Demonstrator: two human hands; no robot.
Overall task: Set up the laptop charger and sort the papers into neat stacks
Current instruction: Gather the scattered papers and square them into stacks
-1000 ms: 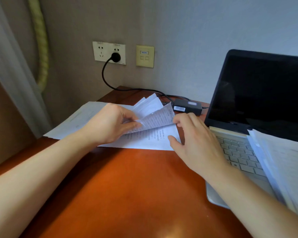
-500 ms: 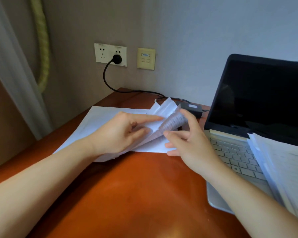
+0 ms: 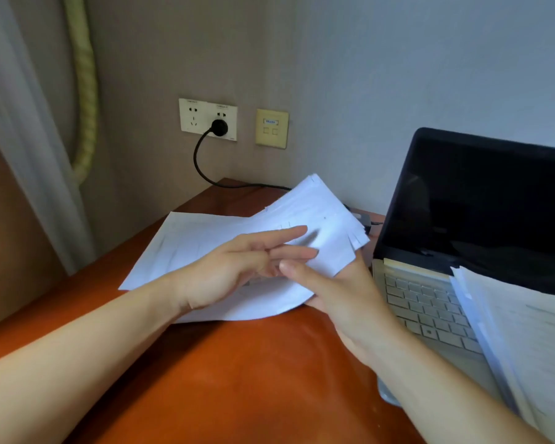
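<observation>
White papers (image 3: 189,241) lie spread on the orange-brown desk (image 3: 237,379). My right hand (image 3: 346,302) pinches a bundle of these sheets (image 3: 324,216), thumb on top and fingers beneath, and holds its right end raised off the desk. My left hand (image 3: 234,270) lies over the papers with straight fingers touching the raised bundle. The black charger plug (image 3: 219,126) sits in the wall socket (image 3: 207,118). Its cable (image 3: 199,161) runs down onto the desk behind the papers. The charger brick (image 3: 367,221) is mostly hidden by the bundle.
An open laptop (image 3: 481,206) with a dark screen stands at the right. A second stack of papers (image 3: 526,334) covers the right part of its keyboard (image 3: 420,299). A curtain (image 3: 23,123) hangs at the left, and a beige wall plate (image 3: 271,128) sits beside the socket.
My right hand has gathered the fanned sheets into one bundle and lifted it higher, covering the charger brick. My left hand's fingers have straightened over the papers.
</observation>
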